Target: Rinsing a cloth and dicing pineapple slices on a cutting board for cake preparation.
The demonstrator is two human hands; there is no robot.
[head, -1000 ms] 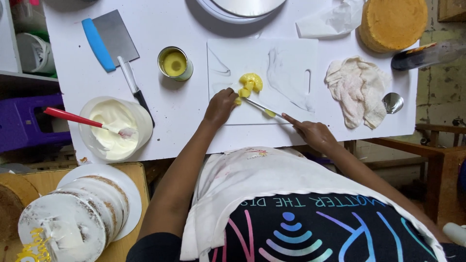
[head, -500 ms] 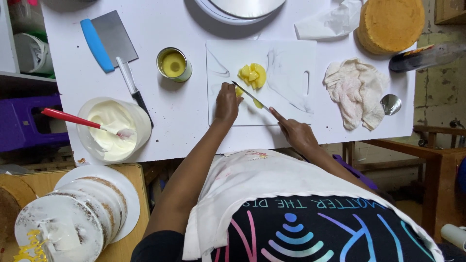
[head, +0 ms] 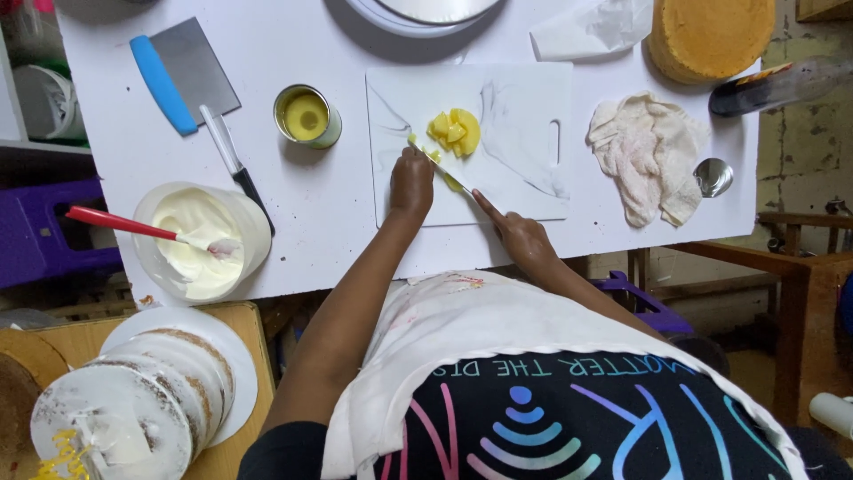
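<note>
a: from the head view, what sits on the white table?

b: an open tin with yellow inside, left of the white cutting board. a dark bottle with a red and yellow label lies at the right edge, beside a crumpled cloth and a round sponge cake.

a: and the hands?

b: the left hand presses a piece of yellow fruit on the board, fingers curled down on it. the right hand is clenched on a knife, its blade touching that piece, i think. cut chunks lie just beyond.

a: anything else?

b: a tub of cream with a red spatula, a blue-handled scraper, and a frosted cake on a lower stand.
</note>
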